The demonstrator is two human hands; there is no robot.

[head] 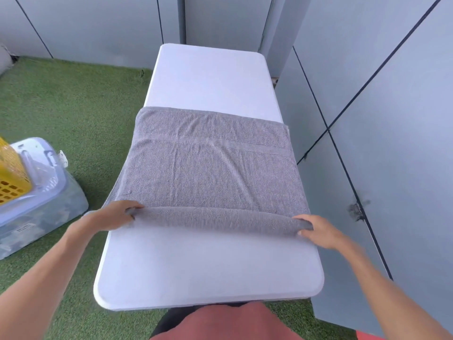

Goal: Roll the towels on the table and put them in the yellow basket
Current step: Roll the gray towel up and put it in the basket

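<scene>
A grey towel [208, 165] lies spread across the middle of the white table [206, 266]. Its near edge is rolled into a narrow tube running from left to right. My left hand [115, 215] grips the left end of the roll with curled fingers. My right hand [318, 230] grips the right end the same way. Part of the yellow basket [9, 175] shows at the left edge of the view, standing on a clear plastic box.
The clear lidded storage box [46, 200] sits on green artificial grass [81, 106] left of the table. Grey wall panels [380, 119] run close along the table's right side and behind it. The table's far end and near end are bare.
</scene>
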